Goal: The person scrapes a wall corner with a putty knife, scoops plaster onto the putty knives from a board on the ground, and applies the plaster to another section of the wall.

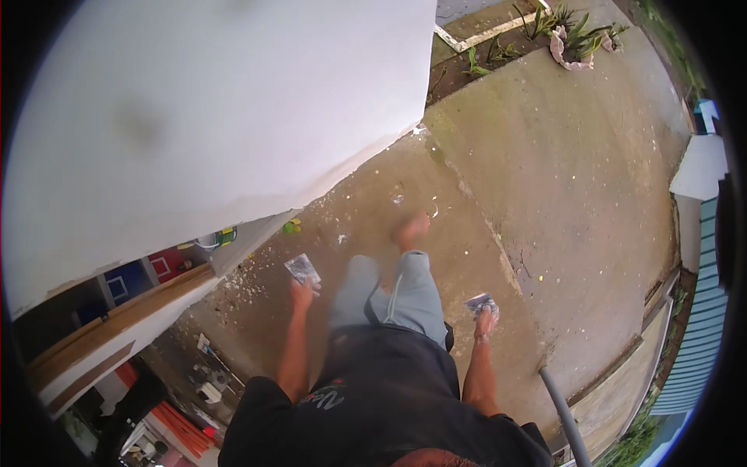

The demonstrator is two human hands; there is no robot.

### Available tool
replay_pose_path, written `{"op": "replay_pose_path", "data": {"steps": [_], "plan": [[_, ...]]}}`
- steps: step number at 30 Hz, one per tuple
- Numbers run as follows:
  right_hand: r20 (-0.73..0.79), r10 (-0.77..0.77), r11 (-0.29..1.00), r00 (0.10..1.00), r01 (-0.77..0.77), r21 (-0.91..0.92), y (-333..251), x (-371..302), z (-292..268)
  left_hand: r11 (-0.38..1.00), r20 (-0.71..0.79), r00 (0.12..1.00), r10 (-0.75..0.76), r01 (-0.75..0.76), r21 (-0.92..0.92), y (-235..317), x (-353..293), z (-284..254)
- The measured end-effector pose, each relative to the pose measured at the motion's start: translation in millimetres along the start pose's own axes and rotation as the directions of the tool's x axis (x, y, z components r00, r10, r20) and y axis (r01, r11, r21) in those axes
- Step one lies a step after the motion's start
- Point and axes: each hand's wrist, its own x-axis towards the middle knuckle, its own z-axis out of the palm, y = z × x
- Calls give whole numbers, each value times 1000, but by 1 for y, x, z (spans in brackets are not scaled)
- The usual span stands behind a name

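Observation:
My left hand (306, 287) is closed on the edge of a flat, rectangular grey putty blade (299, 266) with whitish smears. My right hand (486, 319), whitened on fingers and wrist, grips a second smeared putty blade (478, 301) carrying pale material. Both arms hang apart at my sides, the hands level with my thighs and well above the concrete floor (436, 183). A white wall (257, 101) rises to my left and ahead; neither hand touches it.
A wall corner meets the floor ahead. White spatters and small debris dot the concrete. Potted plants (576, 50) stand far ahead. To the left are a wooden ledge (117, 319) and scattered tools (214, 381); a grey pole (564, 412) slants up at the lower right.

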Motion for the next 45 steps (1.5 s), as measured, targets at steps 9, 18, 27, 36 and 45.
{"op": "replay_pose_path", "data": {"steps": [9, 18, 27, 36, 45], "plan": [[468, -555, 788, 688, 615, 29, -70, 22, 55, 816, -242, 946, -213, 36, -578, -260, -169, -3], [612, -717, 266, 334, 942, -202, -57, -75, 139, 36, -107, 857, -504, -103, -994, -440, -321, 37], [733, -590, 267, 338, 939, -218, -104, -229, 244, 352, -431, 806, -407, -296, -888, -375, -215, -185], [671, -741, -63, -33, 998, -20, -98, -402, 493, 476, -583, 787, -204, -440, -761, -304, -190, -366], [813, -305, -277, -497, 863, 423, -107, -711, 485, 422, -617, 734, -283, -483, -768, -371, -178, -441]]}}
